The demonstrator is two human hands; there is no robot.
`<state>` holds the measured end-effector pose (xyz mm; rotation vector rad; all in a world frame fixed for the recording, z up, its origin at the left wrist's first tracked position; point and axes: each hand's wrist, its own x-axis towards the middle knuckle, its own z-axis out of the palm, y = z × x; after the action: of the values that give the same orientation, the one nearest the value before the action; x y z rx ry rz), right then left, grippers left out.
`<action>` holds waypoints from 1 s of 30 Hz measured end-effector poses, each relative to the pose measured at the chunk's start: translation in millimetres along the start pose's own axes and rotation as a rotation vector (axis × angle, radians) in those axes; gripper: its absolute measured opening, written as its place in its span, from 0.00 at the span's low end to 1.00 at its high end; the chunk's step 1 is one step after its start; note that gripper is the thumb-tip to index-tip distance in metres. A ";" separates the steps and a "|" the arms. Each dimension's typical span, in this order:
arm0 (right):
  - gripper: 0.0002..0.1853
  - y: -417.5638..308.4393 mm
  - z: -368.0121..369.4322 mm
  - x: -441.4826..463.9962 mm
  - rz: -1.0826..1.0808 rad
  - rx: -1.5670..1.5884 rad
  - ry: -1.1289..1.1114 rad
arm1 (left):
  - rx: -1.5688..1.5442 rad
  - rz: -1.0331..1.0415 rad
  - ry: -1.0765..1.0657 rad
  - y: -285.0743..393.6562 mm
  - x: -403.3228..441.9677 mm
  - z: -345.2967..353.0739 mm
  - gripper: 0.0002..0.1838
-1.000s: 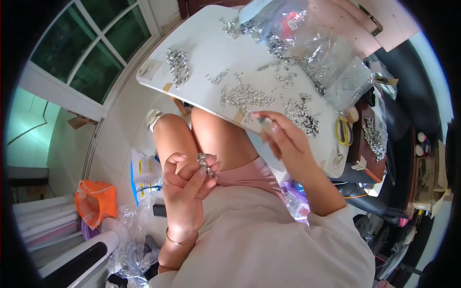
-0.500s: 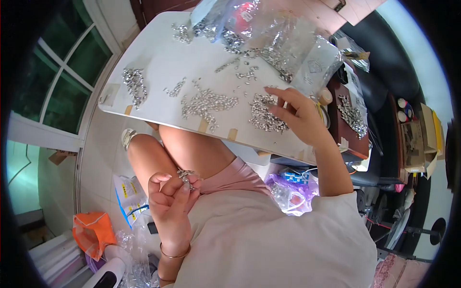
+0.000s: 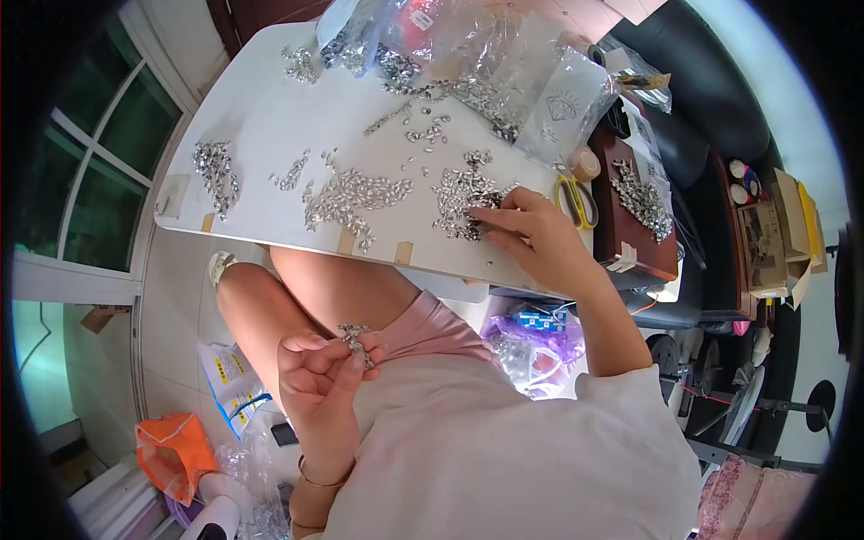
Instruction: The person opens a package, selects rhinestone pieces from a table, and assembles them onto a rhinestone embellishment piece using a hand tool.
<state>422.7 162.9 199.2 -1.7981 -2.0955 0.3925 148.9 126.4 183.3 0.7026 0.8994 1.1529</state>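
My left hand (image 3: 322,382) is raised above my lap, its thumb and fingers closed on a small silvery rhinestone piece (image 3: 355,338). The piece has several sparkling parts; its exact shape is too small to make out. Over the table's near right side, my right hand (image 3: 540,236) reaches down with thumb and forefinger apart, the fingertips at a pile of loose rhinestones (image 3: 454,200). Whether a stone is under those fingertips is hidden. Left of this pile lies a wider spread of clear rhinestones (image 3: 355,196), with a small cluster (image 3: 291,171) beyond it.
The white table (image 3: 261,99) holds another heap of silvery pieces (image 3: 216,175) at its left end. Clear plastic bags (image 3: 562,108) lie along the back. Yellow-handled scissors (image 3: 577,200) and a tape roll (image 3: 586,165) sit right, beside a brown surface with more silvery pieces (image 3: 641,198).
My right hand has lowered from above the pile to its right edge, fingertips now at the stones. The left hand still holds the rhinestone piece. The view has shifted slightly, uncovering the scissors.
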 end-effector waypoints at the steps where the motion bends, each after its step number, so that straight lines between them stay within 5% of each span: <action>1: 0.14 -0.5 1.0 0.5 0.005 -0.001 0.008 | 0.004 0.004 0.000 -0.1 -0.1 0.3 0.15; 30: 0.11 -4.7 17.2 -0.9 -0.029 -0.140 0.173 | 0.010 -0.020 0.029 -1.1 -3.3 2.9 0.17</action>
<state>411.2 161.5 185.7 -1.8051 -2.0696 0.0796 151.5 122.8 184.6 0.6852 0.9353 1.1438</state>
